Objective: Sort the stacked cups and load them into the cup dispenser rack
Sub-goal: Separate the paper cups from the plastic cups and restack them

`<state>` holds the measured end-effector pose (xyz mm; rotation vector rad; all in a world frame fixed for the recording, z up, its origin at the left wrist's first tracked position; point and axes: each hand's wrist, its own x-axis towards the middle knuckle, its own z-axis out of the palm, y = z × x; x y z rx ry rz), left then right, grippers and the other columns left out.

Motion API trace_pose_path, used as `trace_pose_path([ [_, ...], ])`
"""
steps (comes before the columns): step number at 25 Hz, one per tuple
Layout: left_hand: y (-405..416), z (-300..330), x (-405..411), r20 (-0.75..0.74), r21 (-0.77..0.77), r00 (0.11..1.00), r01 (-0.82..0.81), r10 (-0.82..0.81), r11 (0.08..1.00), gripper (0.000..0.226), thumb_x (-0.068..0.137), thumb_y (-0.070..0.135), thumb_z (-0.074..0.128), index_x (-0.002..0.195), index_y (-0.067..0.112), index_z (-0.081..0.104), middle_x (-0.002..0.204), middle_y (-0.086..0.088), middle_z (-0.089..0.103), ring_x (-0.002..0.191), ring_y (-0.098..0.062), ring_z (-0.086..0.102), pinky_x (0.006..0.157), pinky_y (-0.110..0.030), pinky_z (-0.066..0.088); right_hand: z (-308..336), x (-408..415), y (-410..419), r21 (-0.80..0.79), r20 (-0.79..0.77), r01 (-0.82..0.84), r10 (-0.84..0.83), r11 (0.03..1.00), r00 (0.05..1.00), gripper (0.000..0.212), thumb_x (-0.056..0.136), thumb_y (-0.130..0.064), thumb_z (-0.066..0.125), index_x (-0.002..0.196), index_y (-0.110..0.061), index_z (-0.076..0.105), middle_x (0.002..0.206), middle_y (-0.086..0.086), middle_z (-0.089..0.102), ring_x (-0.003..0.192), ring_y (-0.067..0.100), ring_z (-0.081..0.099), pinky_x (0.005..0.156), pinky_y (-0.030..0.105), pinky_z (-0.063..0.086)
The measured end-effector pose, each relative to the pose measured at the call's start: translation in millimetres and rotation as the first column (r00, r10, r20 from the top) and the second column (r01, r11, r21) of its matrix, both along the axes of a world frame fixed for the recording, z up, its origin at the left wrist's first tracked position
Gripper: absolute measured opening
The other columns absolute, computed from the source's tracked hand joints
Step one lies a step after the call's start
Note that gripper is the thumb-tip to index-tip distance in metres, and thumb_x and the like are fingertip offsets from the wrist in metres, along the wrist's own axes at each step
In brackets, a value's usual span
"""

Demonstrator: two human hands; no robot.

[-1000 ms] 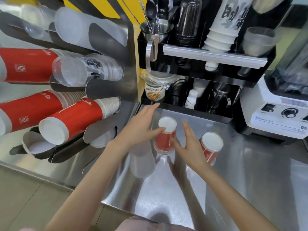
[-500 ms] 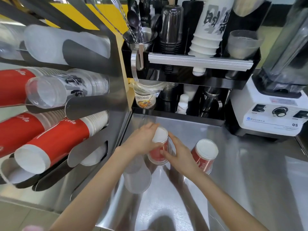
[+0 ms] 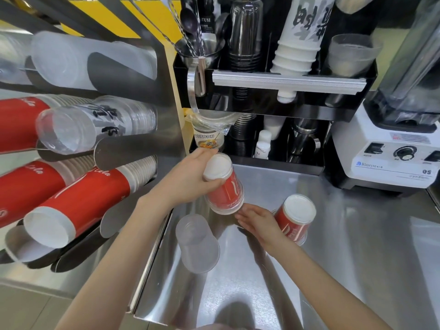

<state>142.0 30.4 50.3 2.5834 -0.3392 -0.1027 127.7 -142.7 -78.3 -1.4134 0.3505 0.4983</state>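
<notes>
Left hand (image 3: 188, 179) has lifted the red cup stack (image 3: 223, 186) off the counter (image 3: 345, 246); right hand (image 3: 259, 221) released.

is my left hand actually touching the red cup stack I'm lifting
Touching. The head view shows the left hand wrapped around the upper end of the red cup stack, fingers pressed against it.

two red cup stacks (image 3: 223, 186) (image 3: 294, 220), one frosted cup (image 3: 197, 244).
</notes>
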Motion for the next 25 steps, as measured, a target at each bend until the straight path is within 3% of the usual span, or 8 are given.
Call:
trace_pose_path([
  [3,0.8,3.4,-1.6,0.009,-0.028,1.000,-0.009,0.010,1.000,0.062,0.081,0.031,0.061,0.135,0.019,0.034,0.139,-0.003,0.040,0.127,-0.017,0.039,0.103,-0.030,0.033,5.2,2.2,1.1,0.088,-0.013,0.012,-0.010,0.996,1.000,0.021,0.092,-0.012,0.047,0.106,-0.004,0.060,0.099,0.012,0.065,0.085,0.013,0.064,0.069,0.013,0.055],
  [8,2.7,5.8,-1.2,0.020,-0.030,1.000,-0.022,0.022,0.999,0.061,0.081,0.029,0.061,0.135,0.019,0.034,0.139,-0.003,0.039,0.128,-0.018,0.039,0.098,-0.025,0.031,3.0,5.8,2.3,0.084,-0.019,0.010,-0.009,0.996,1.000,0.023,0.093,-0.013,0.046,0.109,-0.004,0.059,0.096,0.010,0.066,0.083,0.011,0.064,0.064,0.011,0.054],
  [12,4.3,6.6,-2.0,0.026,0.026,0.999,-0.021,0.020,0.999,0.064,0.081,0.030,0.061,0.137,0.019,0.031,0.142,-0.002,0.037,0.130,-0.018,0.037,0.103,-0.033,0.034,3.6,16.0,11.3,0.022,-0.033,-0.008,0.009,1.000,0.999,0.021,0.094,-0.010,0.043,0.104,-0.002,0.060,0.093,0.011,0.064,0.077,0.010,0.062,0.062,0.010,0.053],
  [19,16.6,20.9,-8.7,0.126,0.036,0.985,-0.127,0.121,0.991,0.067,0.083,0.030,0.059,0.139,0.015,0.027,0.142,-0.005,0.036,0.128,-0.020,0.038,0.104,-0.032,0.035,-13.4,31.7,18.0,-0.338,-0.107,-0.105,0.072,0.935,0.992,0.018,0.090,-0.004,0.044,0.082,-0.007,0.060,0.063,0.006,0.059,0.059,0.016,0.056,0.064,0.027,0.053],
  [25,17.8,18.9,-13.2,0.110,0.025,0.984,-0.143,0.140,0.989,0.068,0.083,0.032,0.058,0.140,0.015,0.025,0.143,-0.005,0.036,0.129,-0.019,0.038,0.104,-0.032,0.035,-20.4,42.8,25.8,-0.544,-0.112,-0.110,0.058,0.832,0.992,0.019,0.083,0.000,0.050,0.088,0.001,0.068,0.081,0.017,0.070,0.072,0.023,0.066,0.079,0.035,0.058],
])
